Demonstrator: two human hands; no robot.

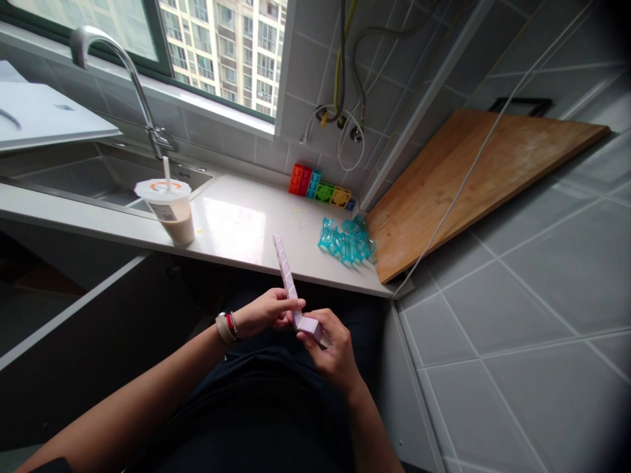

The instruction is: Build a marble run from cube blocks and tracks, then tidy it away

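Observation:
Both hands grip a lilac and white snake puzzle in front of my body, just off the counter's front edge. Its long straight part points up and away over the counter, and the near end bends toward the right. My left hand pinches it near the bend, thumb on top. The bent end is closed in the fingers of my right hand, which hide part of it. Beyond them on the counter lie clear turquoise plastic pieces and a row of coloured blocks against the wall.
A lidded drink cup with a straw stands on the counter by the sink and tap. At right a wooden board leans against tiles, with a white cable across it. A cabinet door hangs open at left.

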